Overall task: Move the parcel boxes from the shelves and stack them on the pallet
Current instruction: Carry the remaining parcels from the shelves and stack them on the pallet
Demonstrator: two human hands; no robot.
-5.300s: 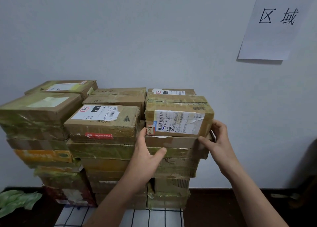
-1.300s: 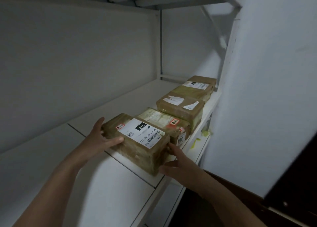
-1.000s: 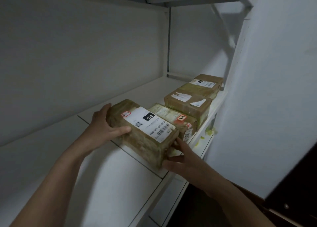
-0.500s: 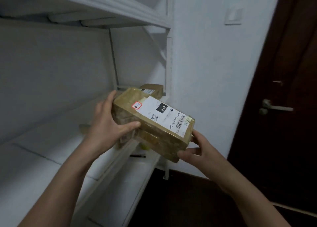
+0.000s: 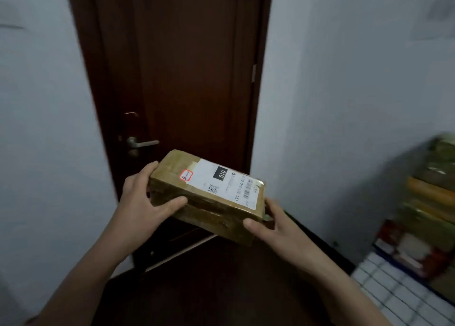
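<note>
left hand (image 5: 145, 202) and right hand (image 5: 275, 229) grip parcel box (image 5: 209, 195).

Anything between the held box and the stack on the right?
Head view: past the right hand gripping the box, only bare wall before the stack.

Left hand (image 5: 145, 202) and right hand (image 5: 273, 229) curled, forearms outstretched

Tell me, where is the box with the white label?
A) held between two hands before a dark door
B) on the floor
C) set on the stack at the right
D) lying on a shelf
A: the left hand and right hand grip the parcel box by its ends, in front of the dark door, apart from the stack.
</note>
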